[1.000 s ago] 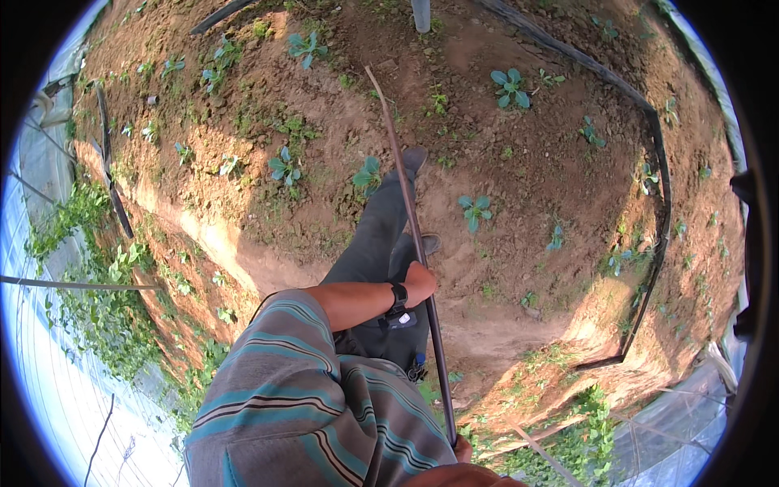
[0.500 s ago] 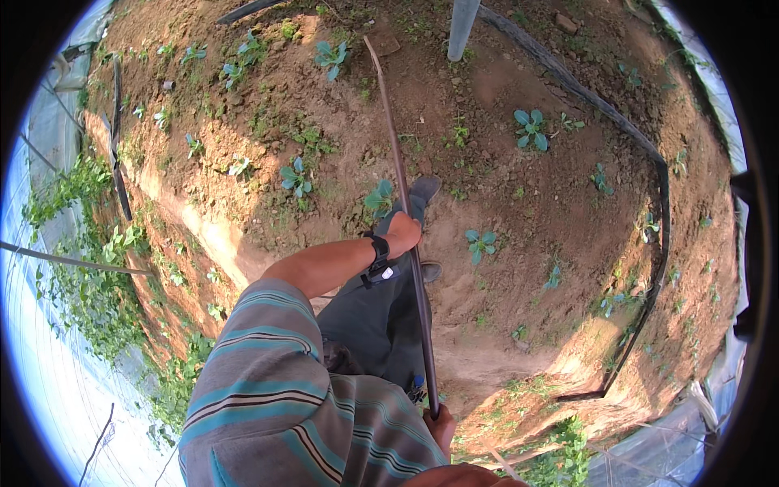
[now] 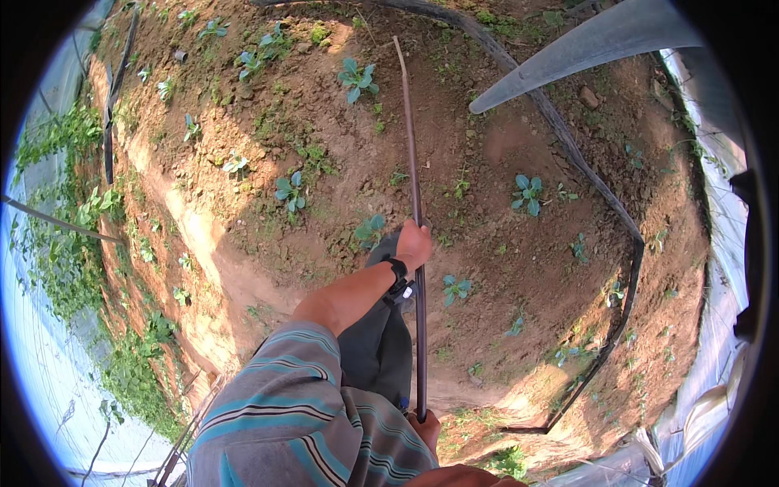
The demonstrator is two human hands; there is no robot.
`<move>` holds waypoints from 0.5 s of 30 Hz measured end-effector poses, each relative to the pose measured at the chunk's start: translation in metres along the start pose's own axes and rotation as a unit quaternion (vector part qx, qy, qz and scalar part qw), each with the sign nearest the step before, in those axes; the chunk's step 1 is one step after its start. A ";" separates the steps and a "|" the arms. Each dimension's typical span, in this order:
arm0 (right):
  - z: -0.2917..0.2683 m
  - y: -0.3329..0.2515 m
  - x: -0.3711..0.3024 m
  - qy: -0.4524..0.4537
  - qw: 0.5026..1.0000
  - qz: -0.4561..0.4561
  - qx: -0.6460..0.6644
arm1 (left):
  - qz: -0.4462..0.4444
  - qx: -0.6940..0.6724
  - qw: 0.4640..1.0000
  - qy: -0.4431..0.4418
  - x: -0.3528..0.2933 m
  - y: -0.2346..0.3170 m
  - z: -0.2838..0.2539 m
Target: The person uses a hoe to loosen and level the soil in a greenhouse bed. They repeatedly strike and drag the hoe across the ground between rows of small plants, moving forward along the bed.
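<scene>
A long brown wooden pole (image 3: 415, 170) runs away from my body over the soil, its far part thinner, paler and slightly bent. What sits at its tip, if anything, blends into the earth. My left hand (image 3: 415, 245), with a dark band on the wrist, is wrapped round the pole at about its middle. Close to my body, my right hand (image 3: 425, 428) grips the near end; my striped shirt hides part of it. A leafy green seedling (image 3: 370, 231) grows just left of my left hand. Another seedling (image 3: 357, 79) stands left of the pole's far end.
A grey metal post (image 3: 584, 53) slants in at the upper right. A dark hose-like line (image 3: 560, 126) bends across the bed. Seedlings (image 3: 527, 195) dot the soil on both sides. Vines (image 3: 69, 219) climb beside plastic sheeting (image 3: 45, 316) at the left.
The view has shifted, and the post now looms larger. My left hand and the pole's tip sit further right in the picture; both hands keep their hold.
</scene>
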State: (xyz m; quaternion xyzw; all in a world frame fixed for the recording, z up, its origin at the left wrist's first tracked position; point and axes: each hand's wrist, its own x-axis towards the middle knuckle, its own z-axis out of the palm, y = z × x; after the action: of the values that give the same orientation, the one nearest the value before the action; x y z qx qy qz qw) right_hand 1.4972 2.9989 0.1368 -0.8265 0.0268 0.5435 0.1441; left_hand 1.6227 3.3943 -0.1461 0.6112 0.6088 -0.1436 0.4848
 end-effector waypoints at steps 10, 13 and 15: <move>-0.078 -0.006 -0.053 0.007 0.996 0.083 -0.039 | -0.043 -0.018 0.994 -0.104 -0.034 0.016 0.002; -0.097 -0.097 0.013 -0.006 0.995 -0.009 -0.101 | -0.032 -0.098 0.994 -0.037 0.038 0.055 -0.034; -0.099 -0.152 0.061 0.023 0.992 -0.100 -0.075 | -0.042 -0.209 0.977 -0.022 0.090 0.086 -0.064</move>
State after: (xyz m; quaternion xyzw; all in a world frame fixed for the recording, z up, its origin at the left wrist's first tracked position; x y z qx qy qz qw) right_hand 1.6404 3.1244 0.1500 -0.8456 -0.0935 0.5080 0.1346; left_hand 1.6918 3.5157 -0.1480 0.4671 0.6393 -0.0467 0.6090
